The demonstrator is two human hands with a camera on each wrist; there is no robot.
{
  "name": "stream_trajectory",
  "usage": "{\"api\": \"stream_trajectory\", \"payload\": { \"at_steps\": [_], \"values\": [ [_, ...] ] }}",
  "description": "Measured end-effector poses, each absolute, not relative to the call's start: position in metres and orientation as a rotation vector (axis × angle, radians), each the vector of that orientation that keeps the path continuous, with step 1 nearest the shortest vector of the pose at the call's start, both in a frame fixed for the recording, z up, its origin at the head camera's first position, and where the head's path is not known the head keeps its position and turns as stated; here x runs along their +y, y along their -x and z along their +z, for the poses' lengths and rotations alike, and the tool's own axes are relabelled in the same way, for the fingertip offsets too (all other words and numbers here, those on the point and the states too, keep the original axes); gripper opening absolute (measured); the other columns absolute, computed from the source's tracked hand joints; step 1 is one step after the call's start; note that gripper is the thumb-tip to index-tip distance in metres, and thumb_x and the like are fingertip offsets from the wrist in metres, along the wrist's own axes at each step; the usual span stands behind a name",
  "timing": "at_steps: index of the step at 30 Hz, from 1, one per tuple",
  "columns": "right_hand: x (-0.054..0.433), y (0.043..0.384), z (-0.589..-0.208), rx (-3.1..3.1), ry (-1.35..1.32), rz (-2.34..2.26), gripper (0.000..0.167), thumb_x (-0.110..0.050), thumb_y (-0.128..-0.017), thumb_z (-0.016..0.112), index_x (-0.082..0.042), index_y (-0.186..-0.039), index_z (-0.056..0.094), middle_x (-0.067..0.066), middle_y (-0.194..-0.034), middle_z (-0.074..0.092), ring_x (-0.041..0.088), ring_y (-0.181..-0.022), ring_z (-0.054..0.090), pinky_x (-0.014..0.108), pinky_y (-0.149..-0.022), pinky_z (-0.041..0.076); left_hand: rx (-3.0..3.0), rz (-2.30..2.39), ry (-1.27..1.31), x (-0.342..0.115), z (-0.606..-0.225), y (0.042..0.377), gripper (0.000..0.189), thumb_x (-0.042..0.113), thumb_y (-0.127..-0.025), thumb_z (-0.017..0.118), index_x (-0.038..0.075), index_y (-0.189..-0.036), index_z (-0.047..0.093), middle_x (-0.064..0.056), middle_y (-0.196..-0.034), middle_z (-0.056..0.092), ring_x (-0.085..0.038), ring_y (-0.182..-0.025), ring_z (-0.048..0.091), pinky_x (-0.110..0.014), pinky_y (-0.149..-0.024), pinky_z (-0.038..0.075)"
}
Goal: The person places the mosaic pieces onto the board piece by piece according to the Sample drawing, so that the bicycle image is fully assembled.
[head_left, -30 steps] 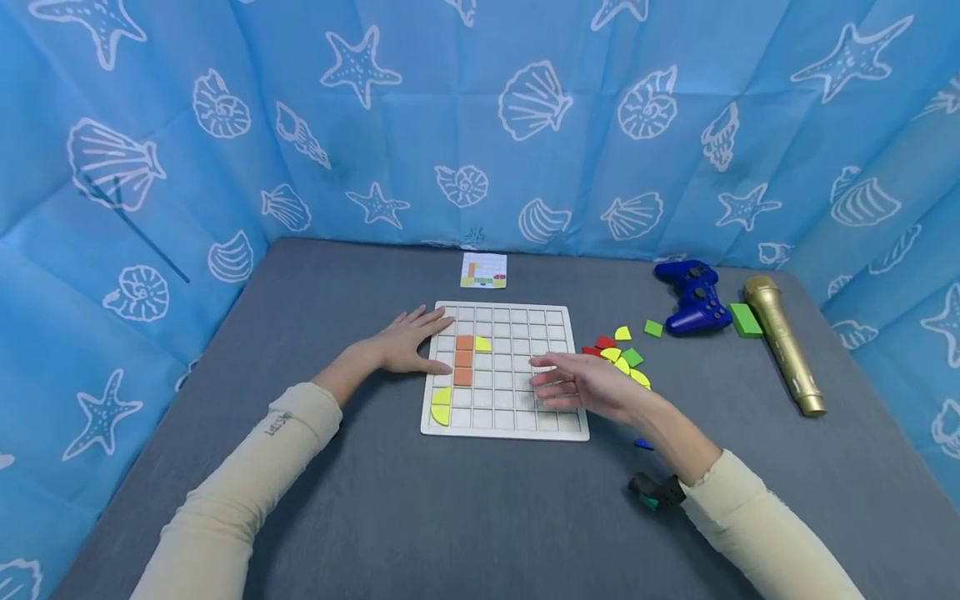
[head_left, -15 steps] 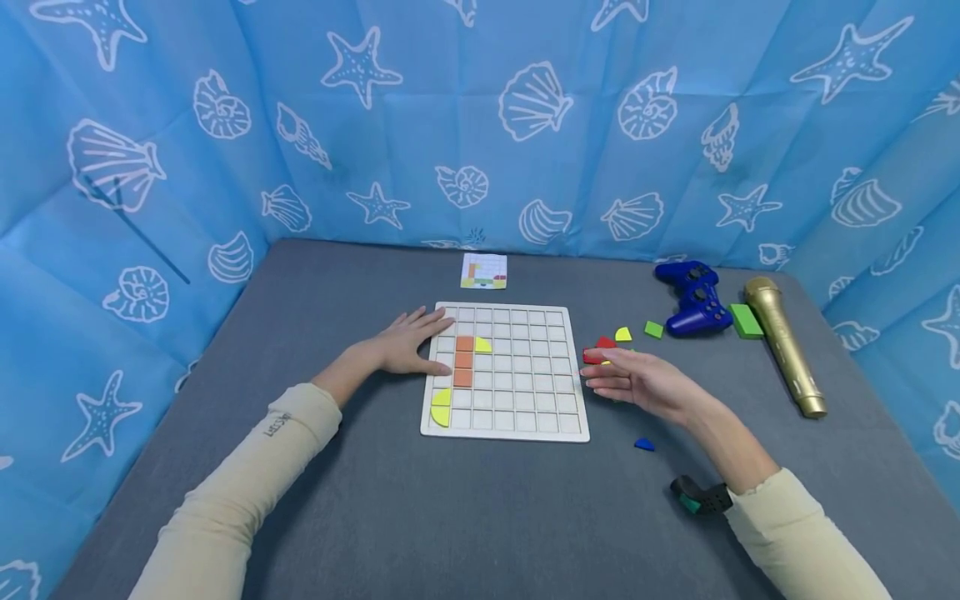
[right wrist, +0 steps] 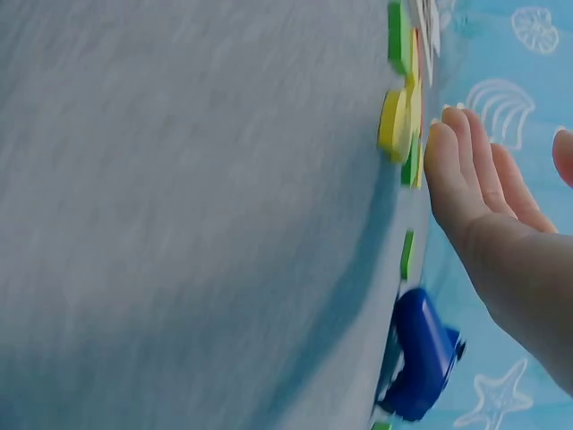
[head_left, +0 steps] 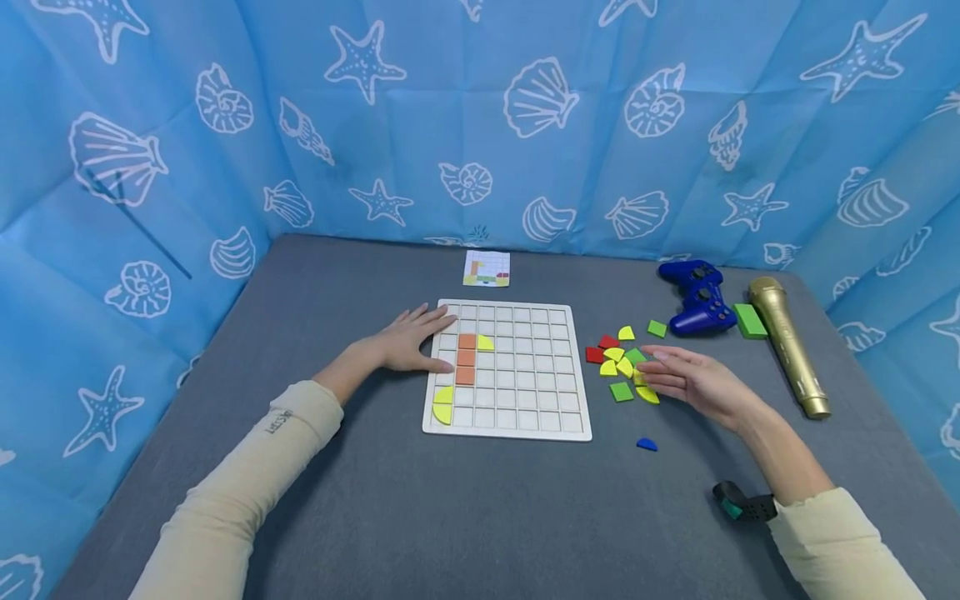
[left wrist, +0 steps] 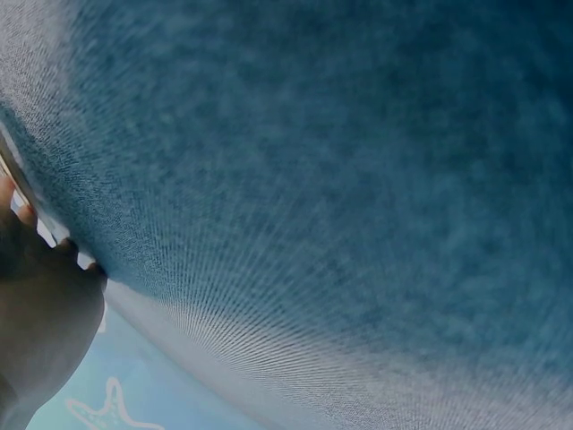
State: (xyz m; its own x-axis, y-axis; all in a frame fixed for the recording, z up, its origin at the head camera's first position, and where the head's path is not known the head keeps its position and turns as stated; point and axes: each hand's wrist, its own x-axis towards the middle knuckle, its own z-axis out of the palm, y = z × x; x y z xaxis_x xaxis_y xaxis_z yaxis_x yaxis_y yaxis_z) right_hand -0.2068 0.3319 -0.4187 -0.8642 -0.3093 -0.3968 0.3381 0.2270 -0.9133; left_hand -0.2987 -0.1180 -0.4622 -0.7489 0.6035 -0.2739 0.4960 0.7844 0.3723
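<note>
My left hand (head_left: 408, 343) rests with spread fingers on the left edge of a white grid board (head_left: 528, 408). Set in the board's cells are a column of orange squares (head_left: 467, 357), a yellow quarter-circle (head_left: 486, 342) beside it and two yellow quarter-circles (head_left: 442, 405) lower left. Right of the board lies a loose pile of yellow pieces (head_left: 608, 367), red pieces (head_left: 594, 355) and green squares (head_left: 621, 392). My right hand (head_left: 697, 385) hovers at the pile's right side, fingers extended, nothing held. In the right wrist view its fingers (right wrist: 457, 170) stand just above the pieces.
A small pattern card (head_left: 486, 268) lies behind the board. A blue game controller (head_left: 699, 298), a green block (head_left: 750, 321) and a gold microphone (head_left: 789, 346) lie at the back right. One blue piece (head_left: 647, 445) sits apart, nearer me. A blue curtain (head_left: 480, 125) closes off the back.
My right hand has moved right from above the board, across the loose pile to its right side, uncovering most of the pieces. The left hand has stayed on the board.
</note>
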Motion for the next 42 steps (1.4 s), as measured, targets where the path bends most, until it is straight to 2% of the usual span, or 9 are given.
{"api": "stream_trajectory", "payload": {
  "at_steps": [11, 18, 21, 25, 31, 33, 42],
  "values": [
    [0.352, 0.197, -0.428, 2.164, -0.058, -1.543, 0.069, -0.039, -0.102, 0.044, 0.008, -0.147, 0.022, 0.031, -0.139, 0.039, 0.004, -0.104, 0.057, 0.026, -0.092, 0.047, 2.601, 0.395, -0.834, -0.118, -0.461, 0.298, 0.095, 0.065, -0.084, 0.058, 0.022, -0.155, 0.013, -0.002, -0.159, 0.004, -0.029, -0.144, -0.004, -0.049, -0.113, -0.001],
    [0.349, 0.192, -0.430, 2.182, -0.044, -1.525, 0.057, -0.028, -0.104, 0.041, 0.009, -0.145, 0.027, 0.029, -0.137, 0.041, 0.004, -0.105, 0.057, 0.026, -0.092, 0.047, 2.598, 0.404, -0.831, -0.118, -0.461, 0.297, 0.094, 0.065, -0.084, 0.058, 0.022, -0.155, 0.013, -0.002, -0.159, 0.004, -0.029, -0.144, -0.004, -0.049, -0.113, -0.002],
    [0.348, 0.191, -0.430, 2.220, -0.027, -1.477, 0.054, -0.026, -0.105, 0.041, 0.008, -0.144, 0.028, 0.029, -0.136, 0.042, 0.009, -0.108, 0.057, 0.026, -0.091, 0.047, 2.599, 0.400, -0.828, -0.117, -0.460, 0.297, 0.093, 0.064, -0.085, 0.058, 0.022, -0.155, 0.013, -0.002, -0.159, 0.004, -0.029, -0.144, -0.004, -0.049, -0.114, -0.001],
    [0.344, 0.190, -0.430, 2.292, 0.025, -1.393, 0.055, -0.025, -0.103, 0.047, 0.009, -0.143, 0.031, 0.030, -0.134, 0.044, 0.022, -0.114, 0.056, 0.028, -0.091, 0.048, 2.601, 0.397, -0.828, -0.118, -0.461, 0.297, 0.093, 0.064, -0.085, 0.057, 0.022, -0.155, 0.013, -0.002, -0.159, 0.004, -0.029, -0.144, -0.004, -0.049, -0.114, -0.001],
    [0.337, 0.187, -0.433, 2.488, 0.097, -1.250, 0.052, -0.017, -0.094, 0.063, 0.007, -0.137, 0.044, 0.023, -0.117, 0.059, 0.018, -0.099, 0.059, 0.028, -0.075, 0.051, 2.599, 0.392, -0.823, -0.117, -0.462, 0.297, 0.094, 0.066, -0.084, 0.057, 0.022, -0.155, 0.013, -0.001, -0.160, 0.004, -0.029, -0.144, -0.004, -0.049, -0.114, -0.001],
    [0.334, 0.186, -0.436, 2.551, 0.111, -1.214, 0.052, -0.015, -0.091, 0.067, 0.007, -0.134, 0.047, 0.020, -0.113, 0.060, 0.020, -0.096, 0.059, 0.026, -0.071, 0.051, 2.594, 0.398, -0.821, -0.117, -0.461, 0.298, 0.095, 0.066, -0.084, 0.057, 0.022, -0.155, 0.013, -0.002, -0.160, 0.004, -0.029, -0.144, -0.004, -0.049, -0.114, -0.001],
    [0.324, 0.185, -0.444, 2.745, 0.208, -1.068, 0.045, -0.001, -0.084, 0.071, 0.008, -0.125, 0.054, 0.015, -0.100, 0.061, 0.024, -0.088, 0.057, 0.026, -0.069, 0.049, 2.598, 0.406, -0.822, -0.116, -0.460, 0.296, 0.095, 0.066, -0.083, 0.058, 0.021, -0.155, 0.014, -0.002, -0.159, 0.005, -0.030, -0.144, -0.004, -0.050, -0.113, -0.001]
  ]
}}
